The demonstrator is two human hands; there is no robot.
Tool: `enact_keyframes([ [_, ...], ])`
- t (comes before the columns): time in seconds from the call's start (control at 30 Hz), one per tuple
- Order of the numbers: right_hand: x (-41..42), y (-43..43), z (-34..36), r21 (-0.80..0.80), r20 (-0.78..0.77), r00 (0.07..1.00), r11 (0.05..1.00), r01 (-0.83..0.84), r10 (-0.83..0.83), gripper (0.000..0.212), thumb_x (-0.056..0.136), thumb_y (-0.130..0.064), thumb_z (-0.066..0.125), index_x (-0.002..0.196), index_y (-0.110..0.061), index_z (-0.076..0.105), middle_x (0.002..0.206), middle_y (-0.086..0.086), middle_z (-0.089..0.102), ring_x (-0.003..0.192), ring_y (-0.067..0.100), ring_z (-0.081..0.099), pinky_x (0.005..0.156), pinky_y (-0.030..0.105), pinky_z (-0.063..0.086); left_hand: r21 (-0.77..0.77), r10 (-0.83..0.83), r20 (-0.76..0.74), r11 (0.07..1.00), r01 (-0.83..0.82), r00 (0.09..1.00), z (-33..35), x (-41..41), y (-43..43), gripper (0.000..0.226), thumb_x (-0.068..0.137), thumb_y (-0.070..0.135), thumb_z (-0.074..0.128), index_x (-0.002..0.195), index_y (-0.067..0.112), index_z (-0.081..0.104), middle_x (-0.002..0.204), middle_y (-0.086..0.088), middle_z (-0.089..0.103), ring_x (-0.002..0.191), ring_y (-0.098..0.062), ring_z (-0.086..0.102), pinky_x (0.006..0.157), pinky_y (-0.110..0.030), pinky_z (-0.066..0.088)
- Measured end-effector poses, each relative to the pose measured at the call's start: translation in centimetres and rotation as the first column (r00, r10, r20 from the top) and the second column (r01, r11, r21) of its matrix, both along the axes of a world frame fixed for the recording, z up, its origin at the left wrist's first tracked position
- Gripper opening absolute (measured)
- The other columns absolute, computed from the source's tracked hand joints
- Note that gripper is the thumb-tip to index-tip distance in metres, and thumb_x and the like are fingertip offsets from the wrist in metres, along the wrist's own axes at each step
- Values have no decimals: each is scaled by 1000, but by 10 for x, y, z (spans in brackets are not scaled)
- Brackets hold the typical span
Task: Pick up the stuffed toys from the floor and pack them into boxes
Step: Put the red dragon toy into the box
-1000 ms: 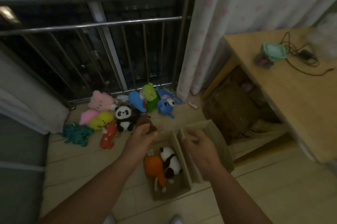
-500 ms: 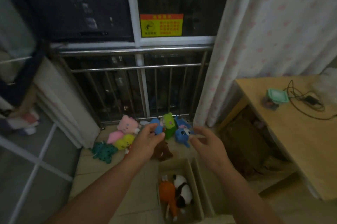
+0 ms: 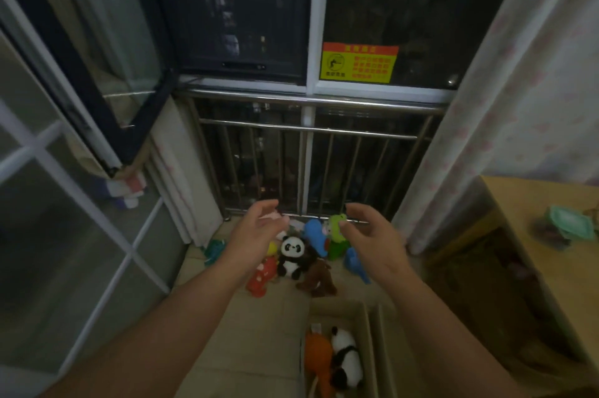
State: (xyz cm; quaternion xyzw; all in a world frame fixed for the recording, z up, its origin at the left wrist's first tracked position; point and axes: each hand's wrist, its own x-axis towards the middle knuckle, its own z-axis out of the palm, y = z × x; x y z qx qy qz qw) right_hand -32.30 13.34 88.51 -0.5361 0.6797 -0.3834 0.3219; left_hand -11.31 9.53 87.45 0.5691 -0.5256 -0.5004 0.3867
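- The left hand [image 3: 259, 232] and the right hand [image 3: 369, 232] are both up in the air, above the pile of toys. The fingers on each hand are spread and a little bent — they hold nothing.
- The toys lie on the floor [image 3: 259, 332] at the far side, right by the metal railing [image 3: 308, 130]. There is a panda toy [image 3: 291, 255], with a brown toy [image 3: 319, 281] touching it on the right and a red toy [image 3: 261, 276] on its left. A blue toy [image 3: 316, 235] and a green frog [image 3: 337, 232] sit farther back.
- The box [image 3: 337, 310] is near, on the right. An orange toy [image 3: 319, 355] and a black-and-white toy [image 3: 346, 362] lie in it side by side.
- I think this is the reach for the next toy. Lots of toys are not packed yet.
- Next, the hands need to go down to the pile. The panda toy and the brown toy are closest to the box, so they look like easy picks — close the fingers round one soft body, then bring it back and drop it in the box.
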Motion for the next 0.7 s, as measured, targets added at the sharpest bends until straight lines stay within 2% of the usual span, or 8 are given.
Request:
enact_keyframes([
  [0.1,26,-20,-3,13,6,1000,1000,-20,19,41,91,-37,60,131,-29,54,124,-11,59,106,7,58,90,31,52,-20,24,-13,999,-25,1000,0,26,-17,36,89,24,63,124,25,55,113,11,59,101,-1,54,84,-27,44],
  [0.17,46,-35,-7,35,-2,999,999,-36,36,42,91,-39,60,131,-31,52,124,-12,59,103,6,59,87,29,52,1,47,-18,999,-47,999,-4,46,-32,35,89,24,64,123,26,55,112,15,58,104,-4,55,90,-29,46],
  [0.27,75,-60,-17,61,-6,999,997,-45,46,41,91,-39,60,131,-32,52,126,-14,57,102,4,58,81,24,51,24,49,-7,999,-49,999,-13,75,-56,33,89,24,64,121,25,58,115,10,60,107,-7,56,98,-35,46],
  [0.33,94,-74,-24,79,-11,999,996,-41,42,40,92,-37,60,131,-30,53,124,-15,56,100,3,56,77,18,46,25,41,-6,999,-41,999,-23,91,-73,29,88,22,64,116,26,58,111,12,60,105,-7,57,97,-33,47],
  [0.4,111,-89,-33,94,-5,1000,995,-23,23,41,92,-37,61,131,-28,53,123,-14,57,104,4,57,80,20,47,29,21,-1,999,-21,1000,-32,105,-91,28,88,21,65,115,26,58,107,14,59,105,-8,56,93,-29,45],
  [0.5,133,-110,-46,92,13,1000,996,0,-1,41,91,-35,61,131,-26,55,124,-13,58,107,4,57,79,16,45,46,-16,19,999,15,1000,-45,120,-117,30,88,21,64,118,23,58,109,9,58,105,-9,55,89,-25,44],
  [0.6,144,-127,-58,113,4,1000,994,10,-10,39,92,-33,61,129,-25,55,116,-14,57,97,0,55,67,4,39,64,-32,28,997,31,999,-56,130,-139,31,89,22,64,119,23,57,108,9,58,101,-6,55,88,-26,45],
  [0.7,146,-145,-69,142,-4,1000,990,5,-4,35,91,-34,62,125,-29,56,99,-20,56,80,-10,53,59,5,40,94,-35,28,995,32,999,-69,133,-161,24,87,21,65,109,29,58,104,15,58,95,3,54,86,-25,45],
])
